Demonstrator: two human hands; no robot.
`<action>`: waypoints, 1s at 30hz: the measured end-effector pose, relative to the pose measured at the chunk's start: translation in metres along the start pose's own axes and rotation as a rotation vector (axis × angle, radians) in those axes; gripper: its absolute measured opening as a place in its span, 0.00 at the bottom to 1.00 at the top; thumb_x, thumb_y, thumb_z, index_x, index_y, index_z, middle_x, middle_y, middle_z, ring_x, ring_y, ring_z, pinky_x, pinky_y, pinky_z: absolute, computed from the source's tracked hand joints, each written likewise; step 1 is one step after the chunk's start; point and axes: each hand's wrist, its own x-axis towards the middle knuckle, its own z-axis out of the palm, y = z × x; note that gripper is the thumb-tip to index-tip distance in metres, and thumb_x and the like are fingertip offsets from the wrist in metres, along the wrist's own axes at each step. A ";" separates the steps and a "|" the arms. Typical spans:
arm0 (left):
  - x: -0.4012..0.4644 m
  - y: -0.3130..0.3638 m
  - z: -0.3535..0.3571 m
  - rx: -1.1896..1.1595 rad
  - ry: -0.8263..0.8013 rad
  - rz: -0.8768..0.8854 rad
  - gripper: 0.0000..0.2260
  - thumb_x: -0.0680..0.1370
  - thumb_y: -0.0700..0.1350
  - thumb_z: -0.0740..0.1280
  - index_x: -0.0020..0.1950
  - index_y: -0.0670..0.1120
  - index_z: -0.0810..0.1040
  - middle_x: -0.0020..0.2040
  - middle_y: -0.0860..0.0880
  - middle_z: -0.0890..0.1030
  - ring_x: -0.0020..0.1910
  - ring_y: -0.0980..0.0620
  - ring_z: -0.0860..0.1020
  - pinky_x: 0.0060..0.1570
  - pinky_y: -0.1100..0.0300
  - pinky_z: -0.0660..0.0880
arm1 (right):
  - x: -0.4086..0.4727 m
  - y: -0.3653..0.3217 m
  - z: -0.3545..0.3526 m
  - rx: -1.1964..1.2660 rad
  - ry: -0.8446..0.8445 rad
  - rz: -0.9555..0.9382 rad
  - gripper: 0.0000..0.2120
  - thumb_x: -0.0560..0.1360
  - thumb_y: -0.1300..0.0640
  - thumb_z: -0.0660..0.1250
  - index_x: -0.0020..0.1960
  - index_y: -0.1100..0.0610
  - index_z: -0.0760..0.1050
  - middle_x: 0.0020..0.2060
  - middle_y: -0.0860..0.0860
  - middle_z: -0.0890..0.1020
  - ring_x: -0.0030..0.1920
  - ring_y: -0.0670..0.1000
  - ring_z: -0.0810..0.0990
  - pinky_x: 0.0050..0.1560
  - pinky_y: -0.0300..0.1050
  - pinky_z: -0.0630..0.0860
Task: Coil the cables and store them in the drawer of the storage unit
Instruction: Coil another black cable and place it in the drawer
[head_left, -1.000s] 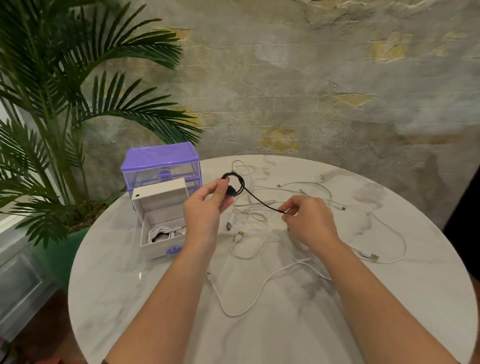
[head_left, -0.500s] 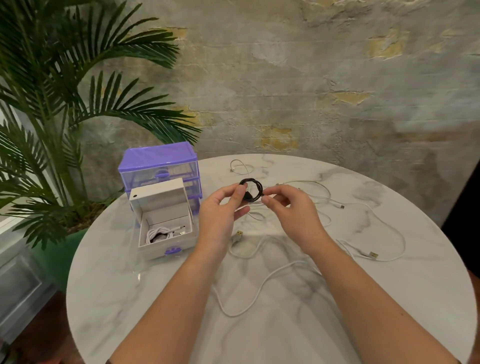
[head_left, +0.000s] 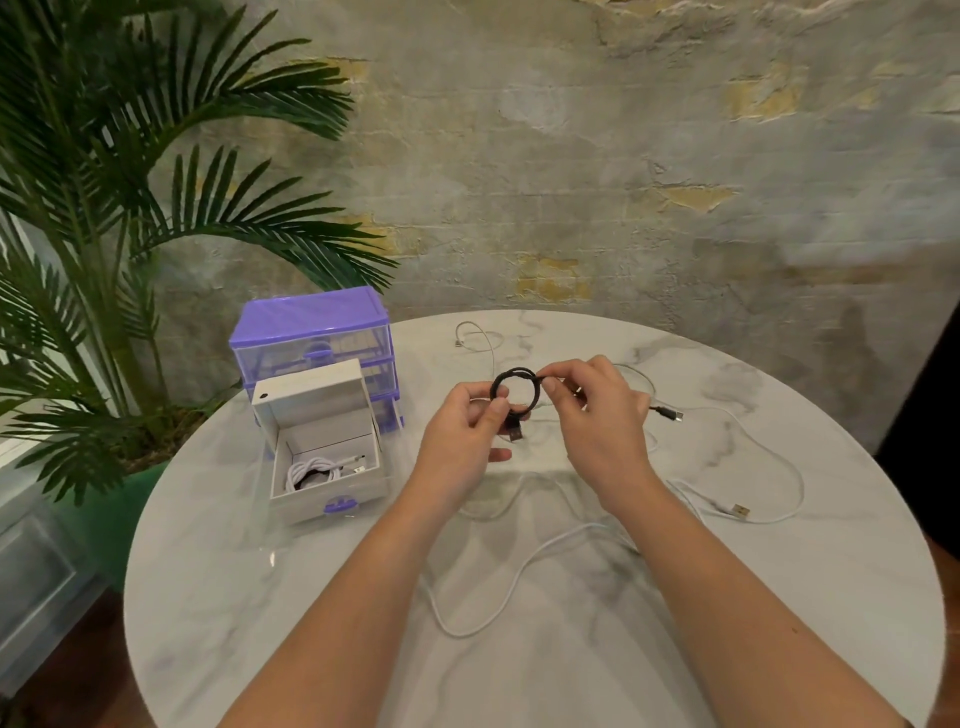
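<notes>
Drawer (head_left: 332, 480) before storage unit (head_left: 311, 332), on table (head_left: 260, 597).

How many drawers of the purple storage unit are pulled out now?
1. The open drawer stands on the table in front of the storage unit, with coiled cables inside. The drawers behind it look closed, though partly hidden.

Both forearms reaching forward and converging, left hand (head_left: 460, 441) and right hand (head_left: 597, 415) raised close together, fingers curled, each pinching one side of the black coil (head_left: 514, 395) between thumb and fingertips.
</notes>
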 end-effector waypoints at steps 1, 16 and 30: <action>-0.001 0.000 0.000 0.018 -0.028 -0.017 0.07 0.81 0.42 0.63 0.59 0.47 0.72 0.47 0.51 0.85 0.46 0.52 0.83 0.40 0.59 0.79 | 0.000 0.001 -0.001 -0.031 -0.001 -0.015 0.06 0.79 0.52 0.65 0.49 0.45 0.80 0.40 0.44 0.73 0.47 0.46 0.74 0.47 0.41 0.52; 0.000 0.011 -0.017 -0.089 0.009 -0.128 0.08 0.76 0.46 0.71 0.52 0.45 0.85 0.39 0.53 0.84 0.39 0.59 0.79 0.41 0.67 0.75 | 0.000 0.007 -0.001 -0.180 -0.060 -0.260 0.06 0.78 0.50 0.66 0.52 0.43 0.81 0.43 0.44 0.72 0.49 0.49 0.67 0.54 0.39 0.55; 0.001 0.014 -0.022 -0.286 -0.052 -0.222 0.09 0.76 0.43 0.70 0.54 0.42 0.83 0.38 0.49 0.83 0.39 0.57 0.80 0.41 0.68 0.77 | 0.007 0.026 -0.002 -0.048 -0.131 -0.064 0.12 0.79 0.65 0.63 0.59 0.59 0.80 0.48 0.46 0.69 0.50 0.38 0.67 0.51 0.24 0.62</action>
